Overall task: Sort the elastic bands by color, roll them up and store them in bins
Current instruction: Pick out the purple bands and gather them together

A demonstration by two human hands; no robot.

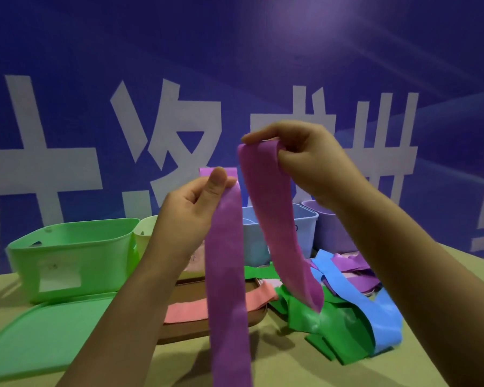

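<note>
Running off the bottom edge, the purple band (229, 275) hides its lower end. Left hand (196, 196) pinches 1 strand at center; right hand (305, 160), at 1 o'clock from it and higher, pinches the other. Bins (67, 258) stand behind on the table (291, 367), partly blocked by both forearms.

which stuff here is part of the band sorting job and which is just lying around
Part of the job:
purple band, held by left hand and right hand
band pile
green bin
blue bin
purple bin

Just lying about:
green lid
brown tray
</note>
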